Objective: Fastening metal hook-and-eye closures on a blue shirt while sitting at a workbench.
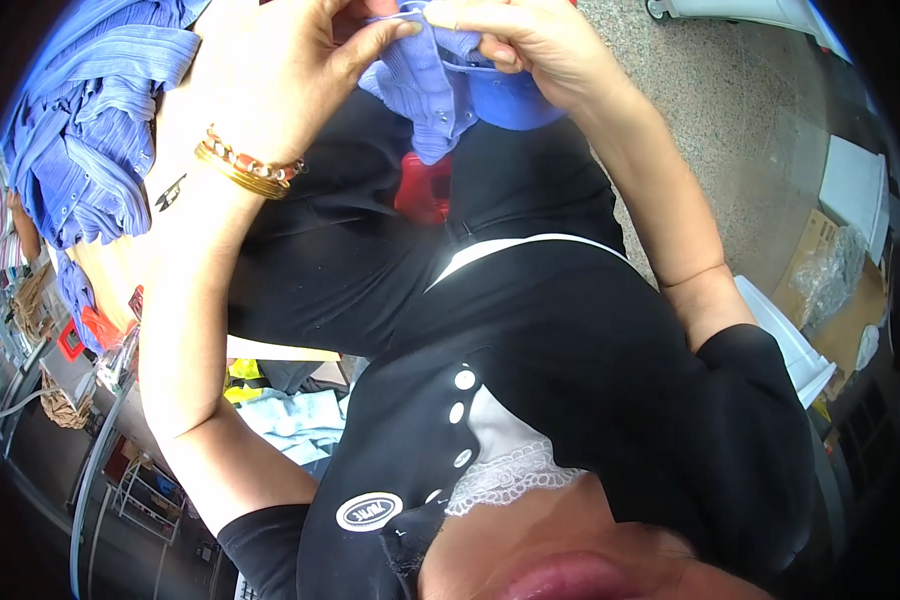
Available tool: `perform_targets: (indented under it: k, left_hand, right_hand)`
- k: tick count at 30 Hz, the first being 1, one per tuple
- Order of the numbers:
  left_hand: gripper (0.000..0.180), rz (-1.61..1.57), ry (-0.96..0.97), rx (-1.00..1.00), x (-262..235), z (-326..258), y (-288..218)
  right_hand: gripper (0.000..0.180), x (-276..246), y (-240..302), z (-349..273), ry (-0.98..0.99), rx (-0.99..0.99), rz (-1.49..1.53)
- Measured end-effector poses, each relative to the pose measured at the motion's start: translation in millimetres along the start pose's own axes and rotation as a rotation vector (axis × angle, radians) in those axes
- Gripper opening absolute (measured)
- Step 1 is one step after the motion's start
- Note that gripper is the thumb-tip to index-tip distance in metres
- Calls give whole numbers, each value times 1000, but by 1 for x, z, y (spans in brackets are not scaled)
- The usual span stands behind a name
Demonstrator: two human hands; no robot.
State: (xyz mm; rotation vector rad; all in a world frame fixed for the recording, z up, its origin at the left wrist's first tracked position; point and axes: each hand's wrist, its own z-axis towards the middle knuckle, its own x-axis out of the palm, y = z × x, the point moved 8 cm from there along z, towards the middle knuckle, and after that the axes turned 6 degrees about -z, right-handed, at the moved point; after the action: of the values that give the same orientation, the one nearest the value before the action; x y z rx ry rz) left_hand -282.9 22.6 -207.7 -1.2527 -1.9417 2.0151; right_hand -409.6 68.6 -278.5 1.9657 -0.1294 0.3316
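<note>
At the top of the head view, my left hand (345,42) pinches the edge of a blue ribbed garment (425,85) between thumb and finger. Bracelets circle that wrist. Close beside it, my right hand (525,35) is closed on the same garment, thumb and fingers pressed together. Small round fasteners show along the garment's edge, and its lower part hangs over my lap. The top of the cloth is partly hidden by my fingers and the frame's edge. Near my left wrist, small dark thread snips (171,192) lie on the light wooden tabletop (110,272).
A heap of blue ribbed garments (100,130) covers the table at the left. Something red (425,188) shows between my legs. At the right, a white bin (785,340) and a cardboard box (815,250) with clear plastic stand on the speckled floor (700,130).
</note>
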Motion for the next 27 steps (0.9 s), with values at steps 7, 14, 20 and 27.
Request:
perform_targets:
  k: [7, 14, 20, 27]
  left_hand:
    - [13, 79, 24, -23, 3, -1, -7]
    - [17, 167, 46, 102, 0, -1, -18]
    - [11, -222, 135, 17, 2, 4, 0]
    - [28, -140, 339, 30, 8, 6, 31]
  right_hand:
    - [15, -7, 2, -5, -21, 47, -18]
    - [14, -9, 2, -7, 12, 58, -75]
    - [14, -14, 5, -5, 19, 115, -82]
    - [16, -15, 13, 3, 7, -1, -355]
